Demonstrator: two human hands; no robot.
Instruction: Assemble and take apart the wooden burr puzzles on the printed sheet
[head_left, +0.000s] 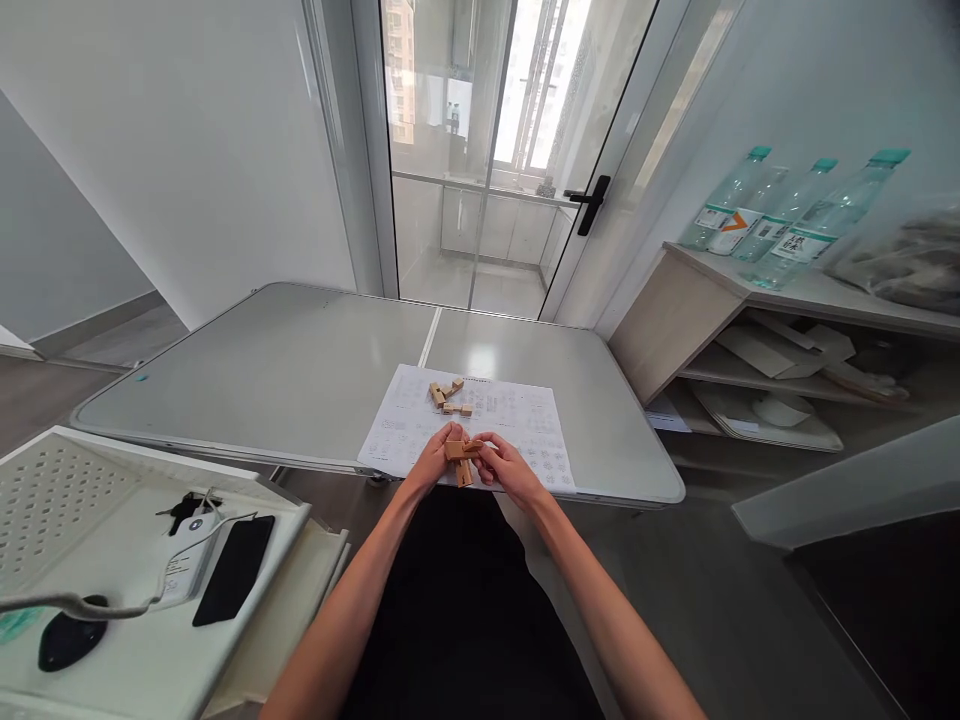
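Above the near edge of a printed paper sheet [390, 420], my left hand [437, 455] is closed around notched wooden puzzle pieces [463, 470] that cross each other. My right hand [506, 465] pinches the right end of a wooden piece [472, 447] in that same cluster. How the pieces fit together is too small to make out. Farther back on the sheet lie several loose wooden puzzle pieces [437, 394], some leaning on one another. One notched piece [457, 409] lies crosswise just beyond my hands.
The sheet rests on a grey folding table [315, 350]. At left, a white cart [135, 680] holds a black phone [234, 570], keys [184, 512], a white box [187, 560] and a black mouse [73, 633]. Plastic bottles [799, 235] stand on a shelf [682, 300] at right.
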